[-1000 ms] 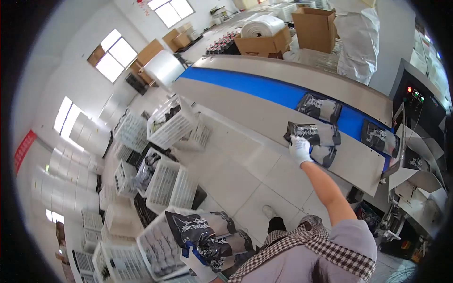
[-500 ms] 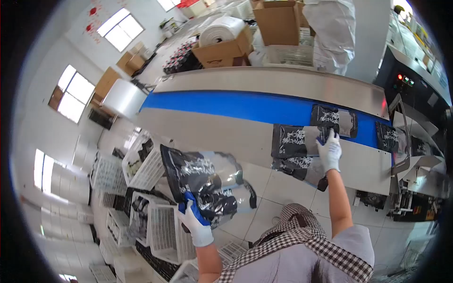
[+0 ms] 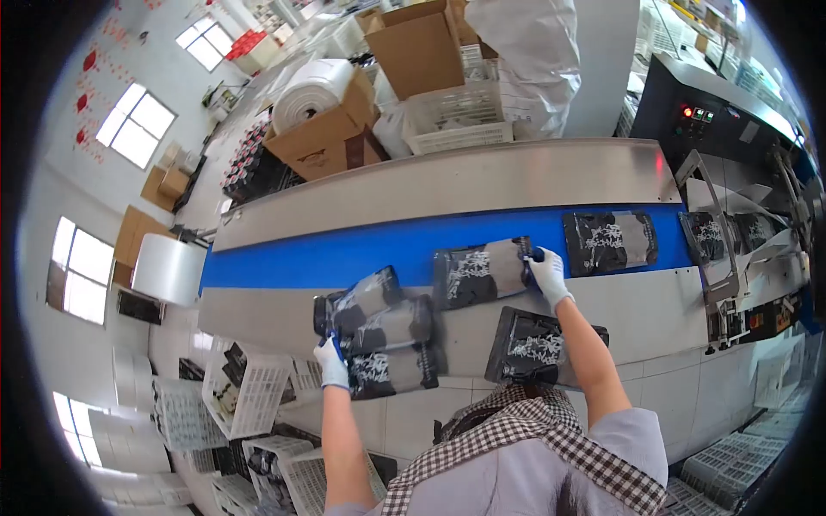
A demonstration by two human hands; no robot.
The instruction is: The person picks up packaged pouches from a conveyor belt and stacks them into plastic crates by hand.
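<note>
Blue belt point(image 3: 284, 256) lies bare to the left — pouches point(image 3: 383, 331) and a metal guide point(image 3: 718, 249) crowd the right.

Both my arms stretched out, gloves on

My left hand point(image 3: 330, 363) sits lower left of centre, fingers curled in a grip. My right hand point(image 3: 549, 277) reaches higher, right of centre, fingers pinched shut, forearm bare and angled up.

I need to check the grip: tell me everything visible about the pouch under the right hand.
The pouch is a flat, glossy black packet with white print and a clear, silvery end. It lies across the blue belt, its near edge over the steel ledge. The gloved right hand pinches its right end; nothing else touches it.
</note>
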